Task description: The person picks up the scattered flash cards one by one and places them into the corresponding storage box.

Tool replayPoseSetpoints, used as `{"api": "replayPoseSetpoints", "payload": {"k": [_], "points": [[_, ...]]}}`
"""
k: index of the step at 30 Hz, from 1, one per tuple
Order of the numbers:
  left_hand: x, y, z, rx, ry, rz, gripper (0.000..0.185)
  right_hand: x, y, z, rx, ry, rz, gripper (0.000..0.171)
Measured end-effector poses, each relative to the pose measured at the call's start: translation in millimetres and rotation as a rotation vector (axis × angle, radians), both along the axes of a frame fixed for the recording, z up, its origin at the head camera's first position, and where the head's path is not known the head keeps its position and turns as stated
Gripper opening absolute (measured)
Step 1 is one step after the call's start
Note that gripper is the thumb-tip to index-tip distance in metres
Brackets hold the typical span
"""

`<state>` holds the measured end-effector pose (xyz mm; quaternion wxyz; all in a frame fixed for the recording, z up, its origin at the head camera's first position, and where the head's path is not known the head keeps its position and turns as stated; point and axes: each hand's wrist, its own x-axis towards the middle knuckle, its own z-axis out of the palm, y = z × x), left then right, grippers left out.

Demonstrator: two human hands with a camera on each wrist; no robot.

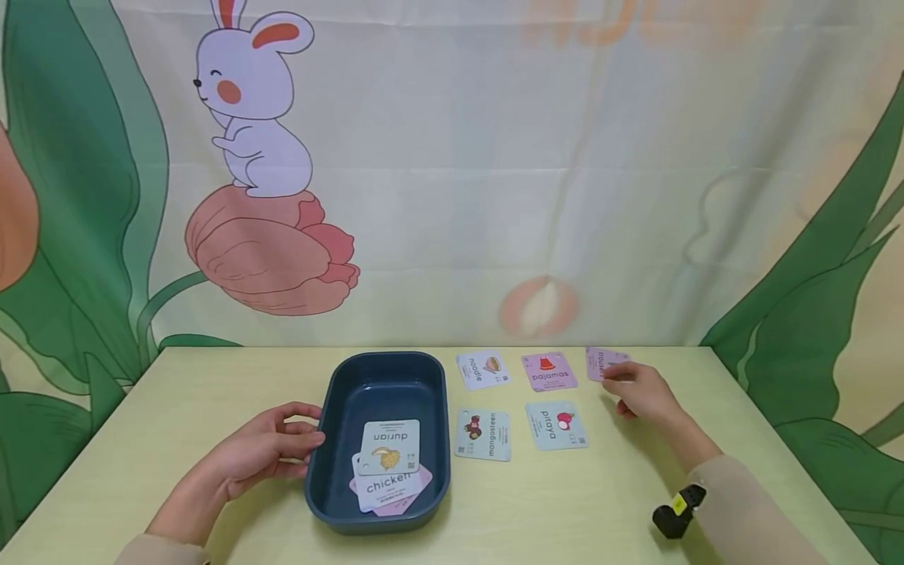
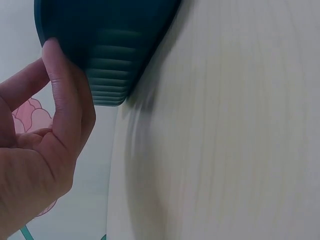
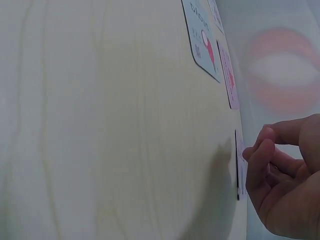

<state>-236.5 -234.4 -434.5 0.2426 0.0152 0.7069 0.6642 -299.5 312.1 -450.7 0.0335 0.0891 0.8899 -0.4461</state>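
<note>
The right hand [image 1: 639, 390] is lifting the pink trousers card [image 1: 600, 362] at the far right of the tabletop [image 1: 212, 392], its fingers curling onto the card's edge in a light pinching grip, while the left hand [image 1: 271, 449] is steadying the dark blue bin [image 1: 384, 369], fingers lying nearly straight against its outer wall. This looks like the pick-up stage of gathering cards, and the next move would likely call for raising the card clear and carrying it over the pajamas card [image 1: 548, 370] and noodle card [image 1: 482, 369] to the bin. The bin is already holding the durian card [image 1: 388, 447], overlapping the chicken card [image 1: 384, 486] and a pink card [image 1: 413, 498] beneath.
</note>
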Motion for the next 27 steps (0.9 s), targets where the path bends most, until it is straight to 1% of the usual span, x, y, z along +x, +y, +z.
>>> {"api": "replayPoseSetpoints", "payload": {"k": [7, 14, 18, 27], "points": [[-0.4, 1.2, -0.2, 0.007, -0.006, 0.003, 0.056, -5.1, 8.6, -5.1, 0.018, -0.026, -0.013, 0.041], [-1.9, 2.3, 0.0, 0.016, -0.007, -0.001, 0.055, -7.3, 14.7, -8.3, 0.079, -0.035, -0.017, 0.043], [-1.6, 2.0, -1.4, 0.01, -0.005, 0.007, 0.054, -5.0, 15.7, -7.5, 0.087, -0.037, -0.018, 0.041], [-1.2, -1.1, -2.3, 0.025, -0.01, 0.005, 0.053, 3.5, 23.5, -8.8, 0.127, 0.005, 0.012, 0.034]]}}
